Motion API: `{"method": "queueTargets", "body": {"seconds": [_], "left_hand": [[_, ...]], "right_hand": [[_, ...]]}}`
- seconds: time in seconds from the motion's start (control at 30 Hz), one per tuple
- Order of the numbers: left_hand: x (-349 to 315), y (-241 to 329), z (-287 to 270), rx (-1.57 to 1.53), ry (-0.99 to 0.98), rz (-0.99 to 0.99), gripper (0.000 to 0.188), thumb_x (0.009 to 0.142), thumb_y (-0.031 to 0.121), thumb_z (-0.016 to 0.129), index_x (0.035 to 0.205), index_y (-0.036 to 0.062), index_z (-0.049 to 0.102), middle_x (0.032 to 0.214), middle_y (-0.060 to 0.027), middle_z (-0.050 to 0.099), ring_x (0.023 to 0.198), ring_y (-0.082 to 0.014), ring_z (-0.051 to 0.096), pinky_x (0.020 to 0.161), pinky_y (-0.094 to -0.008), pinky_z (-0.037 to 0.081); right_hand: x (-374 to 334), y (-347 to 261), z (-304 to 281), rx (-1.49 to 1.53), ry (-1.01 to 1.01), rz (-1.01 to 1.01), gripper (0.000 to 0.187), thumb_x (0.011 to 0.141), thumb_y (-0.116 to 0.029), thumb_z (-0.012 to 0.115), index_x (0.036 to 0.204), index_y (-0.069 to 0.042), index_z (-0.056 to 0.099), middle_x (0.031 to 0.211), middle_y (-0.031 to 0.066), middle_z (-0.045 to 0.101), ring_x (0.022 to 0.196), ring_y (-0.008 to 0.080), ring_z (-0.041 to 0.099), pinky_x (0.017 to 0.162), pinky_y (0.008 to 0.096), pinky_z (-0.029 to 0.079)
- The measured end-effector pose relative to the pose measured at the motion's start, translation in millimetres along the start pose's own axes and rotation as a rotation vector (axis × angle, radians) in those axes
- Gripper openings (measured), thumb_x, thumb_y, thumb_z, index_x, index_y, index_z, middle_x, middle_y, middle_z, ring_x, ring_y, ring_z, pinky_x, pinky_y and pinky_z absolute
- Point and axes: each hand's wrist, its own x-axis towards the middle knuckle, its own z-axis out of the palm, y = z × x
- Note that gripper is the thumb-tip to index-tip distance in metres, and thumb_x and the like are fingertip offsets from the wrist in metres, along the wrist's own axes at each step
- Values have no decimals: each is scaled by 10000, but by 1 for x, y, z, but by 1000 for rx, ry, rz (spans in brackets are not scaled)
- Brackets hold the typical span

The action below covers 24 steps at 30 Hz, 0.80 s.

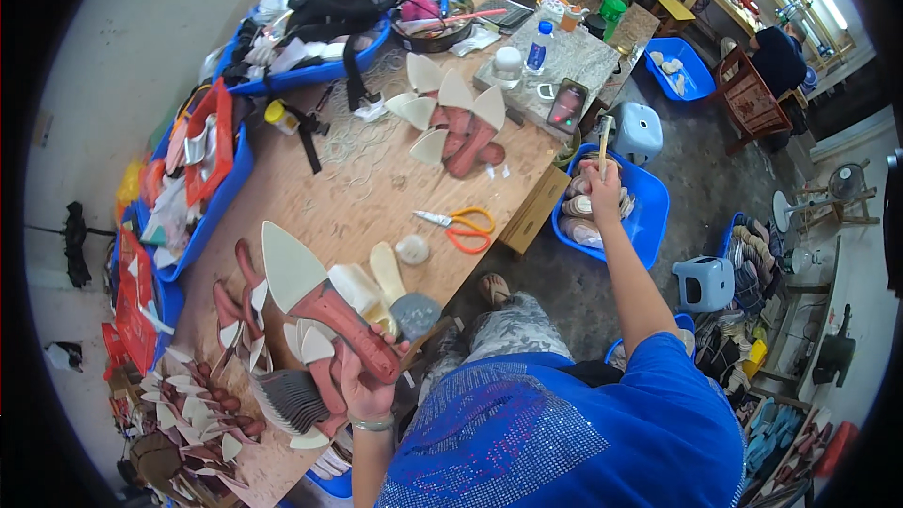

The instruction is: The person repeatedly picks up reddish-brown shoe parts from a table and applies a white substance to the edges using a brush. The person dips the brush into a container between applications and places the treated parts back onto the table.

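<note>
My left hand (369, 386) is closed round the heel end of a reddish-brown shoe last (340, 318). A pale, pointed piece (290, 268) covers its toe, which points up and away to the left. Out to the right, over a blue tub, my right hand (606, 196) grips the light handle of a hammer (605, 143), held upright with its head at the top. Beside my left hand lie more red lasts with pale toes (320, 353), a fanned stack of dark grey pieces (287, 400), a grey round block (415, 314) and pale insole-like pieces (386, 273).
Orange-handled scissors (470, 229) and a cluster of lasts (459, 136) rest on the wooden table (329, 198). Blue bins (235, 165) of scraps line its left side. The blue tub (649, 216) holds several pale pieces. A stool (704, 284) stands right; another person (779, 56) sits far back.
</note>
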Motion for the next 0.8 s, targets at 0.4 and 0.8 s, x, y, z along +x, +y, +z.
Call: {"method": "queueTargets", "body": {"seconds": [0.4, 0.8], "left_hand": [[108, -50, 101, -8, 46, -101, 694, 1003, 588, 409, 1521, 133, 327, 1098, -90, 559, 966, -260, 557, 858, -515, 519], [134, -73, 119, 68, 200, -173, 644, 1054, 558, 305, 1529, 123, 310, 1295, -175, 573, 967, -290, 632, 754, -396, 516]], "right_hand": [[120, 51, 1, -244, 17, -243, 237, 1019, -184, 540, 1198, -30, 559, 1128, 118, 703, 1053, 266, 647, 921, 371, 481], [151, 56, 13, -428, -66, -291, 208, 991, -193, 573, 1148, -59, 599, 1144, 115, 701, 1049, 347, 625, 895, 450, 467]]}}
